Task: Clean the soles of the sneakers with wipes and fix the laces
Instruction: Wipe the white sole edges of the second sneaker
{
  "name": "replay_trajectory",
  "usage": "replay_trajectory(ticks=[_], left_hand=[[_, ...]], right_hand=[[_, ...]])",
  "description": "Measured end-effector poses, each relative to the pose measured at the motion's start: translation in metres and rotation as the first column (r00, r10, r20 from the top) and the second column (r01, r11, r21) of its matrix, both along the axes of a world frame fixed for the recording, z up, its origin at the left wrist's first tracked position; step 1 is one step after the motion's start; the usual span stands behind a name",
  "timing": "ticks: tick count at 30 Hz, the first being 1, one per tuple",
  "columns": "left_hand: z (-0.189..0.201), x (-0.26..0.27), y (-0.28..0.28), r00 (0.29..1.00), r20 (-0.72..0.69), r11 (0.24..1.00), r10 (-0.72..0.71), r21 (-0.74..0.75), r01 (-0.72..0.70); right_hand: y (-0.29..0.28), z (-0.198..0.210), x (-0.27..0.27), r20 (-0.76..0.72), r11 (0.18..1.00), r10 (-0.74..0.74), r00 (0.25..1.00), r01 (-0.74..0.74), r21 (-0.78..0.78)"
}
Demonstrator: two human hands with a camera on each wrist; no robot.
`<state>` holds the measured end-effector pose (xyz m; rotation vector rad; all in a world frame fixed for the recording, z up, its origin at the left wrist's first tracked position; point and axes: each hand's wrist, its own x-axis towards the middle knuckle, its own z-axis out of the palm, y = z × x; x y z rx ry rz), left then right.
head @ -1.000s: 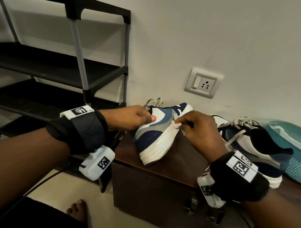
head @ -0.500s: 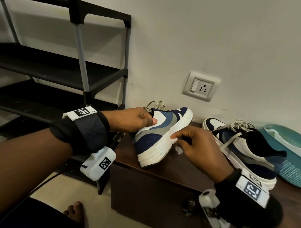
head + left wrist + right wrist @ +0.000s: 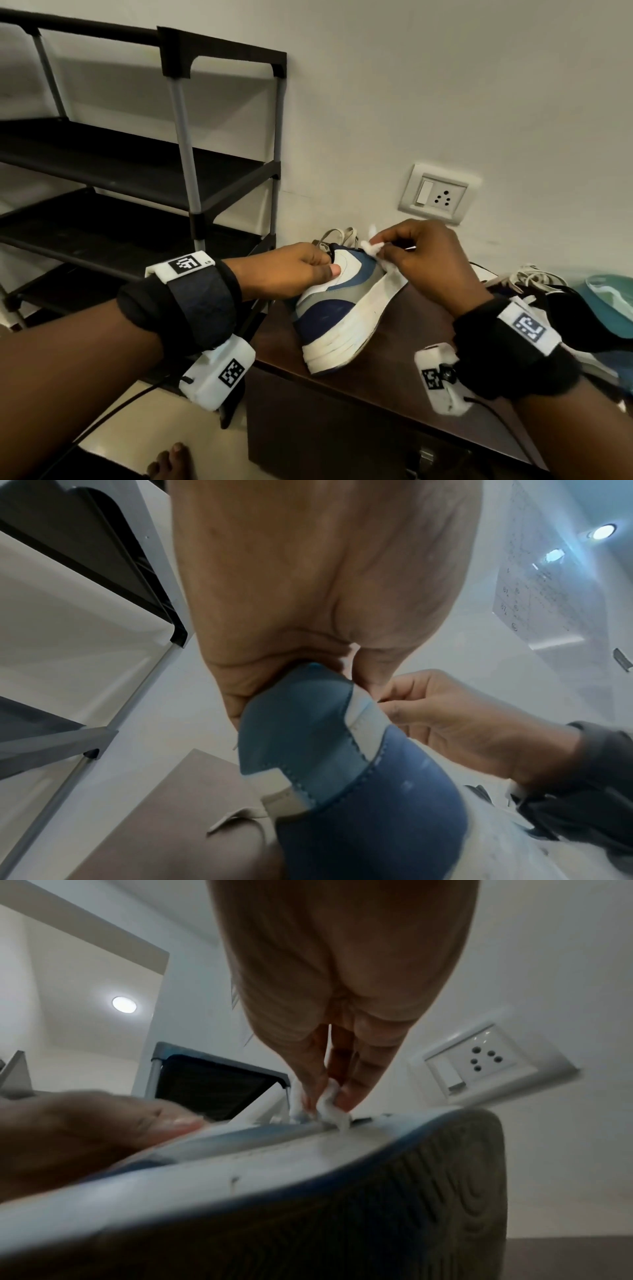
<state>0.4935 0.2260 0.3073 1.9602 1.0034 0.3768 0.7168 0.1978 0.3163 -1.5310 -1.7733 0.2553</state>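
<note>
Head cam: your left hand (image 3: pixel 287 270) grips the sneaker (image 3: pixel 342 308), tipped on its side on the cabinet (image 3: pixel 394 359); right hand (image 3: pixel 431 263) pinches the wipe (image 3: pixel 371 245) at sole edge. Risk: wad's small, could slip out w/ hard rubbing.

— Look, did the right hand (image 3: pixel 428 260) move?

— Yes. A moment ago it was down by the white side of the sneaker (image 3: pixel 342 308), near the middle. Now it has gone up to the far top end of the shoe, by the wall.

— And the wipe (image 3: pixel 371 246)?

— It went up with the hand. It is pinched in the fingertips (image 3: pixel 346 1096), touching the shoe's top edge.

— Did the shoe move?

— It looks tipped up a bit more.
</note>
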Motion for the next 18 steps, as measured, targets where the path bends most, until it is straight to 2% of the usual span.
replay_trajectory(ticks=[3,7,11,13,16,18], left_hand=[[0.000,-0.001,0.001,1.000,-0.007,1.000,-0.019,-0.001,0.019],[0.000,-0.001,0.001,1.000,-0.013,1.000,-0.026,0.010,0.026],[0.001,0.007,-0.002,0.999,-0.029,0.997,-0.038,0.059,0.040],[0.003,0.010,-0.004,0.998,-0.051,0.995,-0.045,0.088,0.049],[0.003,0.008,-0.003,0.998,-0.054,0.994,-0.043,0.102,0.049],[0.002,0.006,-0.003,0.998,-0.038,0.995,-0.043,0.092,0.047]], right_hand=[[-0.001,-0.013,-0.017,0.037,1.000,0.018,0.999,-0.019,0.015],[-0.007,-0.007,-0.016,0.062,0.995,0.095,0.994,-0.093,-0.028],[0.006,-0.007,0.002,0.213,0.996,-0.086,0.973,0.078,0.046],[0.003,-0.008,-0.002,0.174,0.996,-0.086,0.981,0.080,0.046],[-0.011,-0.006,-0.013,0.028,0.999,0.034,0.999,-0.034,-0.013],[-0.013,-0.006,-0.010,-0.003,0.998,0.050,0.999,-0.050,-0.033]])
